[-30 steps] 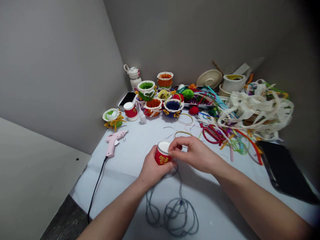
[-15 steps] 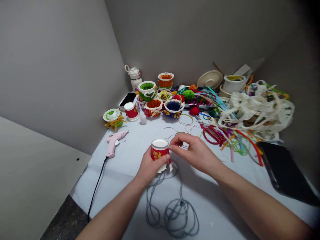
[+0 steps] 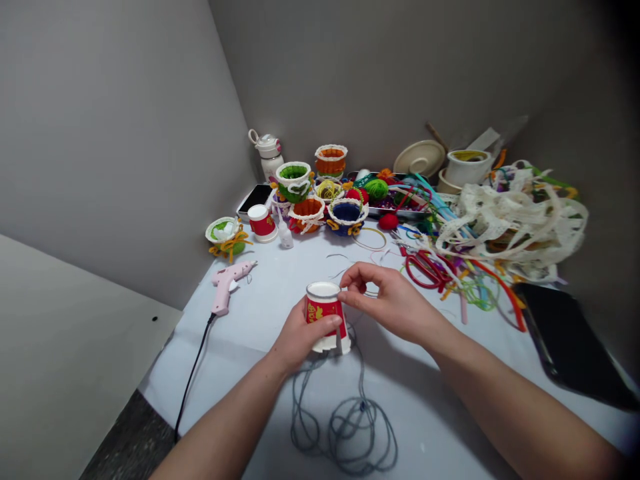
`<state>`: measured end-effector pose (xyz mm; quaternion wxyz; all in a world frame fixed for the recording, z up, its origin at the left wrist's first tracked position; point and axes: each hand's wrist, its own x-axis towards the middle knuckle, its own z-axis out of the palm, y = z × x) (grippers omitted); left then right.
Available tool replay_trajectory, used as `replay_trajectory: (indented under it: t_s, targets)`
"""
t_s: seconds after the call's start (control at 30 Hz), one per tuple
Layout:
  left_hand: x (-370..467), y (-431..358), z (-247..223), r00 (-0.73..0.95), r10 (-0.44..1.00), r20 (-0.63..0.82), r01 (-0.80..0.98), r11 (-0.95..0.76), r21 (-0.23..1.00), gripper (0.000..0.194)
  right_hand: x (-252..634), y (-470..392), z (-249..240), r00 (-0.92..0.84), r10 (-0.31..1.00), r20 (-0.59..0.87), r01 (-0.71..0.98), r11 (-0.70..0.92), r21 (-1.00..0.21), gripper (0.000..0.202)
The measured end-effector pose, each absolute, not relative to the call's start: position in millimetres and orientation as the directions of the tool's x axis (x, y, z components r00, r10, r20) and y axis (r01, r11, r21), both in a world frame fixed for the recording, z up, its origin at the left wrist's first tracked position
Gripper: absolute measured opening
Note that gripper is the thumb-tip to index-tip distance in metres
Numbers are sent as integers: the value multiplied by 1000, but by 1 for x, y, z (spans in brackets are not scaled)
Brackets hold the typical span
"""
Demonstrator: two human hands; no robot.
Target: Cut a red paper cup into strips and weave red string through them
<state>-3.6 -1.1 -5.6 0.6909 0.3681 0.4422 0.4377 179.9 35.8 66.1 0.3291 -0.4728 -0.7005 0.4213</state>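
A red paper cup (image 3: 323, 312) with gold print stands upside down, its white base up and its lower edge cut into strips. My left hand (image 3: 299, 333) is wrapped round its left side, thumb across the front. At the upper right rim of the cup, my right hand (image 3: 375, 293) has thumb and forefinger pinched together; what lies between them is too small to make out. Grey-blue yarn (image 3: 361, 427) runs from beneath the cup into loose loops on the white table (image 3: 240, 353).
Left of the cup lies a pink glue gun (image 3: 227, 287) with a black cord. Behind stand several decorated small baskets (image 3: 347, 217) and another red cup (image 3: 261, 223). Red-handled scissors (image 3: 427, 270), lace (image 3: 520, 227) and a black phone-like slab (image 3: 575, 347) are at the right.
The cup has turned in my left hand and shifted slightly right, with more of its cut lower edge showing. My right hand has stayed at the upper rim.
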Motion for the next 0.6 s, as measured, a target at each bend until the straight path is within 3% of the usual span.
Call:
replay_trajectory:
  t_s: [0.3, 0.5, 0.6]
  targets:
    - [-6, 0, -1, 353, 881, -315, -234, 409, 882, 66, 186, 38, 74, -484, 875, -22, 320, 153, -935, 16]
    - [-4, 0, 5, 188, 971, -147, -47, 159, 986, 58, 181, 35, 67, -452, 892, -15, 369, 172, -913, 11]
    - [0, 0, 6, 152, 976, -154, 13, 154, 988, 58, 179, 33, 66, -446, 895, -10, 403, 191, -895, 10]
